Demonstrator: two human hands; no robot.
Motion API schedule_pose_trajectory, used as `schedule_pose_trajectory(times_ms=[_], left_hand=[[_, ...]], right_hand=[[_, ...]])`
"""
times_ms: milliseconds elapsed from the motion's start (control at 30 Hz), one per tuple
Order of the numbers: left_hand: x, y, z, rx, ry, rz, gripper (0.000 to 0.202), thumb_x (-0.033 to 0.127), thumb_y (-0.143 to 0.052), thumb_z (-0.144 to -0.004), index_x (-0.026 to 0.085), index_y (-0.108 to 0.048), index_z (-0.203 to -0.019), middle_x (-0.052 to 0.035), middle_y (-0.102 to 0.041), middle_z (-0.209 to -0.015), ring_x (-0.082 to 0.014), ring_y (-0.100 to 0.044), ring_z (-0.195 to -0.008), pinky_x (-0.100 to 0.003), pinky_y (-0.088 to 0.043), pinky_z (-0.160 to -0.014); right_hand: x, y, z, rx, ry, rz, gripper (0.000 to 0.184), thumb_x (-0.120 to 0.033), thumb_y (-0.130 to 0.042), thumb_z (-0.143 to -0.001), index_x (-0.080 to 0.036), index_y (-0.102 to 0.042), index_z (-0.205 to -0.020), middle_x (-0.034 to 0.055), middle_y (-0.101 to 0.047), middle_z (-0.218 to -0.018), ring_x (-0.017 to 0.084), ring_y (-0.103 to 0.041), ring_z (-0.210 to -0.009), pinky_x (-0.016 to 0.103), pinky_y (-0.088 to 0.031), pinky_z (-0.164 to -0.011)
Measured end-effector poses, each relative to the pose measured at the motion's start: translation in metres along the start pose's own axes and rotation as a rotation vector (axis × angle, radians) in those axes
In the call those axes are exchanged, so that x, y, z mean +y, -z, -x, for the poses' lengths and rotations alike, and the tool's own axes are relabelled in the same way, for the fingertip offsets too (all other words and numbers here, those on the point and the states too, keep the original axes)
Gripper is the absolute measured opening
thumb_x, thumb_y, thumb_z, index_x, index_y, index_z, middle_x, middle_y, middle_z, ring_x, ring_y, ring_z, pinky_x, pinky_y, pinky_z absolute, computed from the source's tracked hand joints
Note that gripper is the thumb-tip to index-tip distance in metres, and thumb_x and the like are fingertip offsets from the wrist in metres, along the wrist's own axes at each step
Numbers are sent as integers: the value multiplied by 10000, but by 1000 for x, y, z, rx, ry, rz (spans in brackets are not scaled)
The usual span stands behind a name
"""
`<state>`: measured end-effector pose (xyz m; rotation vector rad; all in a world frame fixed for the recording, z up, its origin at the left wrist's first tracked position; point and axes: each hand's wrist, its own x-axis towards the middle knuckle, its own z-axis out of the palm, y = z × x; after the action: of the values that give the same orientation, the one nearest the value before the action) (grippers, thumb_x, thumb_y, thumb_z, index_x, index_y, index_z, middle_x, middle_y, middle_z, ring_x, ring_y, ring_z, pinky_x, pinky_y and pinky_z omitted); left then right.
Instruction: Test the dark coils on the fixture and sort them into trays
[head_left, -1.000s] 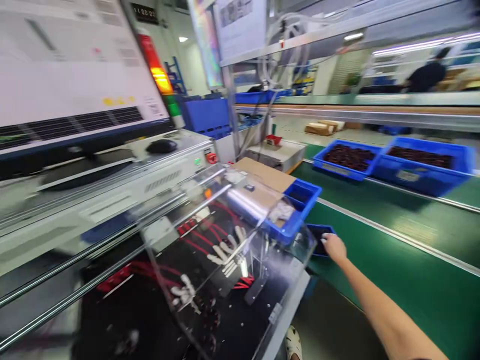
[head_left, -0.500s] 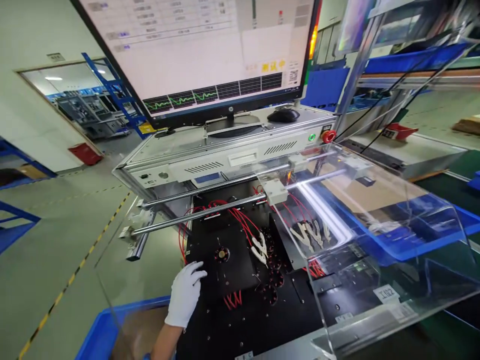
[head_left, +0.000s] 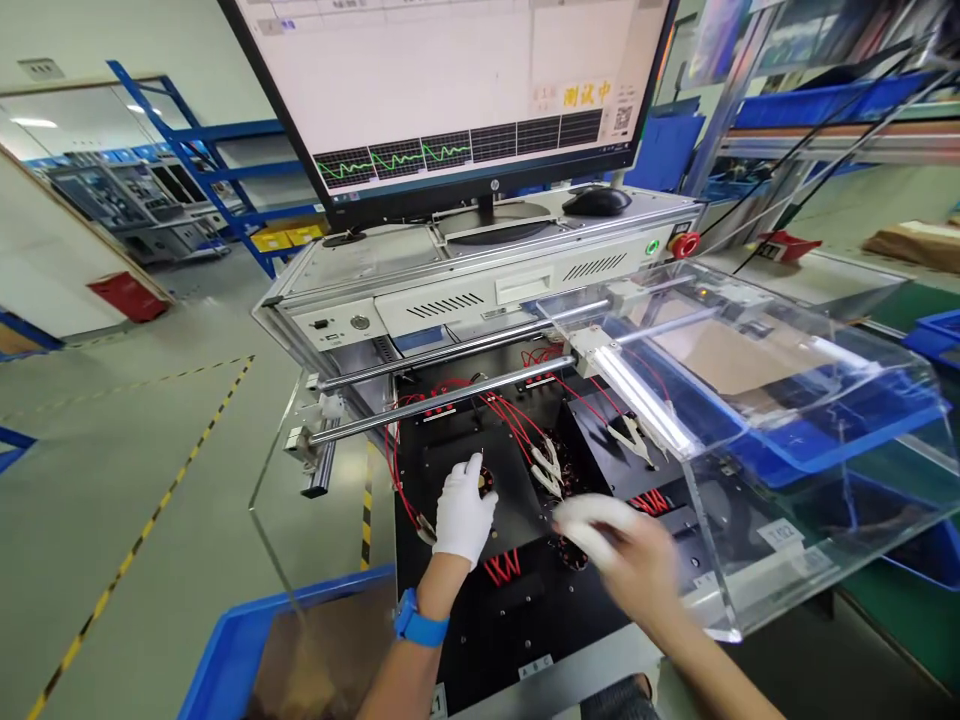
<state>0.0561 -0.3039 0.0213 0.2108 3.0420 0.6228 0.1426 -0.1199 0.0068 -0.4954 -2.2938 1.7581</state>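
My left hand [head_left: 463,512], in a white glove, reaches over the left black plate [head_left: 442,455]. Its thumb and forefinger sit around a small copper-wound stator [head_left: 486,482], which they partly cover. My right hand [head_left: 626,555], its fingers in white coverings, is smeared by motion above more wound stators [head_left: 573,553] in the black bed. Just beyond its fingertips lie white clips [head_left: 547,466] on red wires [head_left: 517,425]. Another white clip [head_left: 634,440] rests on the right black plate [head_left: 607,420].
A clear hinged-looking cover [head_left: 810,400] spans the right side on steel rods [head_left: 450,395]. Behind stand a monitor [head_left: 480,110] with green curves, a mouse [head_left: 598,201] and a red emergency button [head_left: 684,245]. Blue bins [head_left: 217,640] flank the bench.
My left hand has moved from the plate's left edge onto the stator. My right hand has come into view from the lower right. The camera view has shifted somewhat.
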Motion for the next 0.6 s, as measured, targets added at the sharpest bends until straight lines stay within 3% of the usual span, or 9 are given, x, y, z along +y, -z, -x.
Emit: schedule_pose_trajectory(times_ms=[67, 133, 233, 333, 600], left_hand=[[-6, 3, -3, -17, -46, 26, 595, 205, -593, -705, 219, -411, -1271, -86, -498, -1126, -235, -493, -992, -315, -418, -809], [-13, 4, -7, -35, -100, 92, 574, 179, -614, -670, 229, -473, -1224, -64, -513, -1075, -220, -488, -978, -298, -418, -816], [-23, 2, -14, -42, -147, 220, 543, 146, -634, -621, 248, -546, -1147, -32, -522, -1025, -200, -483, -959, -286, -422, -841], [-29, -2, -17, -20, -157, 292, 554, 129, -639, -599, 267, -558, -1130, -18, -522, -1013, -195, -482, -954, -292, -425, -858], [-32, -5, -16, -3, -163, 320, 560, 138, -661, -586, 274, -565, -1121, -11, -524, -997, -193, -481, -944, -297, -434, -844]], right_hand=[[-21, -46, -25, -109, 32, -200, 232, -424, -636, -691, -194, -622, -714, 55, -639, -742, 202, -615, -676, 303, -496, -586], [-30, -86, -57, -95, -40, -373, 305, -465, -644, -634, -170, -598, -693, 41, -624, -670, 171, -602, -573, 270, -471, -509], [-24, -122, -91, -47, -163, -479, 381, -509, -672, -539, -158, -564, -642, 29, -612, -620, 149, -587, -528, 230, -440, -460], [-15, -132, -99, -53, -216, -502, 411, -522, -693, -485, -158, -552, -613, 29, -611, -588, 153, -588, -521, 226, -437, -451], [-22, -126, -92, -18, -230, -521, 398, -480, -722, -464, -153, -552, -614, 34, -623, -606, 154, -601, -535, 229, -456, -470]])
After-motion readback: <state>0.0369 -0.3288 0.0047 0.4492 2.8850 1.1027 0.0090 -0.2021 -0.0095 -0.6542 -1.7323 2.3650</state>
